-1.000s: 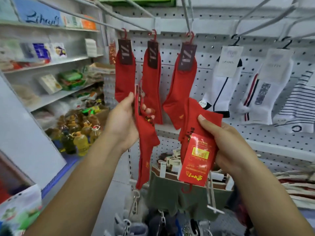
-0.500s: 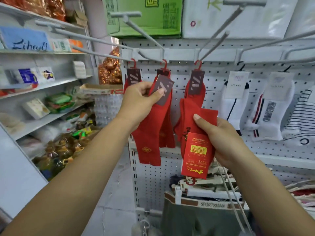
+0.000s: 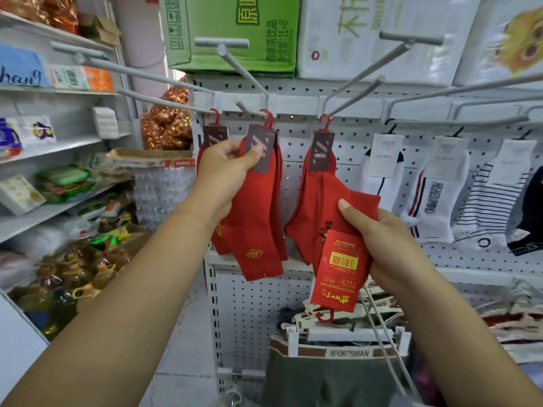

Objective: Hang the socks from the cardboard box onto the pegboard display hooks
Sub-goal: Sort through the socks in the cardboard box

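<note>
At the pegboard, left fingers round one red sock, right fingers, half hidden, round another.

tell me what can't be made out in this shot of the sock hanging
Head view only.
Red sock pinched by the left hand: its hanger blends with the other red hooks, so whether it sits on the peg is unclear.
Print on the red label of the sock pair in the right hand: too small.
Dark sock: cut by the right edge.
Source cardboard box: out of frame.
</note>
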### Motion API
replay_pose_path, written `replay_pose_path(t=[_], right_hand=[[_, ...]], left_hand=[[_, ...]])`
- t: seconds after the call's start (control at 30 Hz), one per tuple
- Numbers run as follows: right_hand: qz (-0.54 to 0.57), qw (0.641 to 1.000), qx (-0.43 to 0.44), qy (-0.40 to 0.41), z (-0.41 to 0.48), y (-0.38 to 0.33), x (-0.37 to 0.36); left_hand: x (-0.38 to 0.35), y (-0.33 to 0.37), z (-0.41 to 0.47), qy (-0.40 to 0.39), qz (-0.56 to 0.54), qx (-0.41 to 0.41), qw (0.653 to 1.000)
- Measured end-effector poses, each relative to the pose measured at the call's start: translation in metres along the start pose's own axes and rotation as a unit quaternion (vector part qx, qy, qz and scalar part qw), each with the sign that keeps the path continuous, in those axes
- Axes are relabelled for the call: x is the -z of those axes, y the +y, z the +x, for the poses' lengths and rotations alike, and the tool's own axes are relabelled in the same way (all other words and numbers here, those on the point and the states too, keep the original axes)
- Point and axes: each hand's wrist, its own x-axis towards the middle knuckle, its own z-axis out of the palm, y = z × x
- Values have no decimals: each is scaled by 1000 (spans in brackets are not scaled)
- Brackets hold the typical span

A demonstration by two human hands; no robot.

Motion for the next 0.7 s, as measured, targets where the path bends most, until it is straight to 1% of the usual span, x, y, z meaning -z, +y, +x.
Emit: replay_pose_path(t=[0.07,0.1,0.13,0.2,0.23,0.27,0.3,0.33,0.4,0.43,0.47,0.53,0.6,0.7], right_hand=[[17,1000,-6,4,-3,-2,2],[28,1000,-11,6,-5,-2,3],[41,999,-14,11,-7,-2,4],[80,996,-13,28,-11,0,6],[104,994,-10,38,-14,2,7],[126,991,-7,45,-16,4,9],[149,988,-4,50,-19,6,11],[168,984,0,58,-22,8,14],[200,977,3,77,-29,15,21],[214,973,1,87,-33,18,25],[226,969,0,100,-38,21,30],[236,963,6,129,-49,27,42],[221,962,11,158,-60,32,56],[174,968,9,181,-83,37,88]], left_hand=[[1,-6,-5,10,2,10,1000],[1,-10,-8,32,24,5,999],[2,-16,-12,71,69,-10,995],[3,-28,-33,156,170,-62,971],[1,-34,-49,175,195,-94,960],[-1,-40,-66,171,199,-116,958],[-4,-45,-84,146,189,-113,965],[-8,-49,-101,109,174,-85,975],[-17,-50,-132,3,124,20,992],[-23,-48,-145,-61,90,77,991],[-29,-46,-156,-122,61,126,983],[-44,-39,-176,-213,19,192,958],[-61,-33,-192,-243,-8,218,945],[-87,-27,-206,-241,-31,233,942]])
